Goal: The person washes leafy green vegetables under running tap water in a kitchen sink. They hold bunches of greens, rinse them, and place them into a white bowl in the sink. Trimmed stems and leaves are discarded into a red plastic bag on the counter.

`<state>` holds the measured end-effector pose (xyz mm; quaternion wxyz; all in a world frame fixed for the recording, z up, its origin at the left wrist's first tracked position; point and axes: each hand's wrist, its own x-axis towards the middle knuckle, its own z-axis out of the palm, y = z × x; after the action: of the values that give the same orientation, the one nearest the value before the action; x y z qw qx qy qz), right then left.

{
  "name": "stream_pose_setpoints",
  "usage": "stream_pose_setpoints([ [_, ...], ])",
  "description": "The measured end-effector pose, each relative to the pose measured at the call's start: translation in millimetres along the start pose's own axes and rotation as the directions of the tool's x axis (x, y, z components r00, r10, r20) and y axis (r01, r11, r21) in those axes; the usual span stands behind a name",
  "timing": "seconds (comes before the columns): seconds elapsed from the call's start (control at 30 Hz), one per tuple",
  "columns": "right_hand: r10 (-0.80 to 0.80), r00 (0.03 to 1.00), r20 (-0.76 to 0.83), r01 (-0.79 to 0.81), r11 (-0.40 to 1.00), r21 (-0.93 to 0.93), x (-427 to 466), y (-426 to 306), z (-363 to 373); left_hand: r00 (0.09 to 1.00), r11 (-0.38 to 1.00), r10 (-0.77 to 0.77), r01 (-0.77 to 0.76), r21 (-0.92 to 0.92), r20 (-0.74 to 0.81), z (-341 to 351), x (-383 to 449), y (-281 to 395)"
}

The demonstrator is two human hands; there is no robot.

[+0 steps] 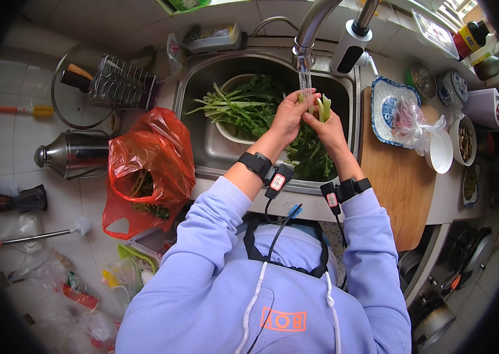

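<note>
Water runs from the metal faucet (304, 55) onto my left hand (288, 116), whose curled fingers are at the pale stems of a bunch of leafy greens (313, 152). My right hand (327, 130) grips the same bunch, thumb across the stems, and its dark leaves hang down towards me into the sink. More leafy greens (245, 108) lie in a pale basin (228, 132) to the left of my hands, with stems sticking out over its rim. Both stand inside the stainless steel sink (207, 155). The leaves and my wrists hide part of the sink floor.
Left of the sink is a red plastic bag (150, 150) with greens inside, beside a metal kettle (77, 154) and a knife rack (121, 84). To the right lie a wooden cutting board (400, 190), a blue-and-white dish (382, 110) and a white bowl (440, 152).
</note>
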<state>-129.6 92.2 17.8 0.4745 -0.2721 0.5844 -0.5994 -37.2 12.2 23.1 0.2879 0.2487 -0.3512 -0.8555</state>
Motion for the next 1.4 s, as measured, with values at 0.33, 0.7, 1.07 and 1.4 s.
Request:
stream_pose_setpoints([
  [0.33,0.191,0.981,0.019,-0.191,0.981,0.029,-4,-22,-7,0.998,0.996,0.025,-0.029,0.088,0.051,1,-5,5],
  [0.7,0.155,0.985,0.075,-0.146,0.983,-0.113,2,-19,-5,1.000,0.990,-0.007,0.003,0.138,0.024,-1,-8,5],
  [1.07,0.065,0.994,0.088,-0.059,0.996,-0.070,5,-24,-1,1.000,0.982,-0.011,0.010,0.186,0.003,-2,-12,13],
  [1.4,0.139,0.988,0.070,-0.136,0.989,-0.049,17,-6,2,0.992,0.985,-0.104,0.113,0.128,-0.076,-1,-8,9],
])
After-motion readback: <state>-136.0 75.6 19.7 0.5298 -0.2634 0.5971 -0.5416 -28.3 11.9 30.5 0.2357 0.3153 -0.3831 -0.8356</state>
